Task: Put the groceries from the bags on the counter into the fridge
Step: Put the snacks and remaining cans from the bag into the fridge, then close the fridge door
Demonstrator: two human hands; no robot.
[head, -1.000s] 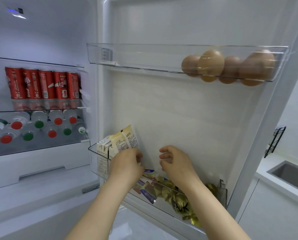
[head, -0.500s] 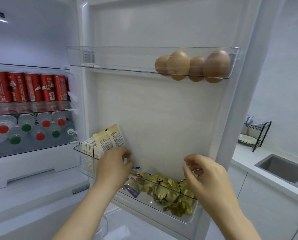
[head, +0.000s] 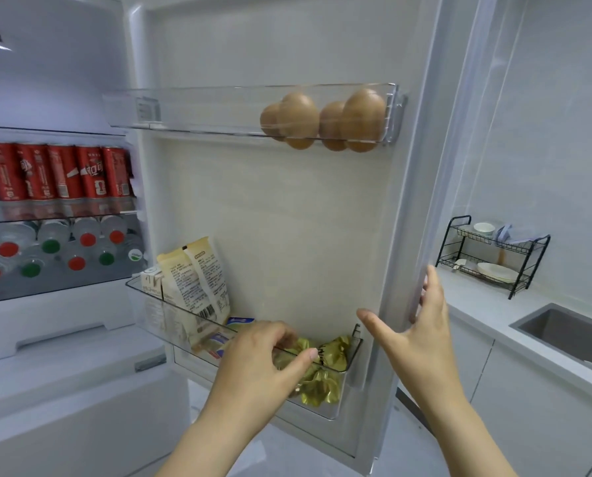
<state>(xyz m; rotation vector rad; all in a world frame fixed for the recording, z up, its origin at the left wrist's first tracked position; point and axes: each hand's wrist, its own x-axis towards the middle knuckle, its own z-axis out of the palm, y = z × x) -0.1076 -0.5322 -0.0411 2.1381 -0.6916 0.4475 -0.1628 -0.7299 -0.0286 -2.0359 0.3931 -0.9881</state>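
Note:
The fridge door stands open in front of me. Its upper bin holds several brown eggs. The lower bin holds yellow packets, a small carton and gold-wrapped sweets. My left hand rests over the lower bin's front rim, fingers curled, with nothing visibly in it. My right hand grips the door's outer edge, fingers wrapped around it and thumb spread inward.
Inside the fridge, red cans line a glass shelf, and bottles with red and green caps lie below. To the right are a white counter, a black dish rack and a sink.
My left hand has left the yellow packets and slid right along the lower bin. My right hand has swung right, out of the bin, and taken hold of the door's edge.

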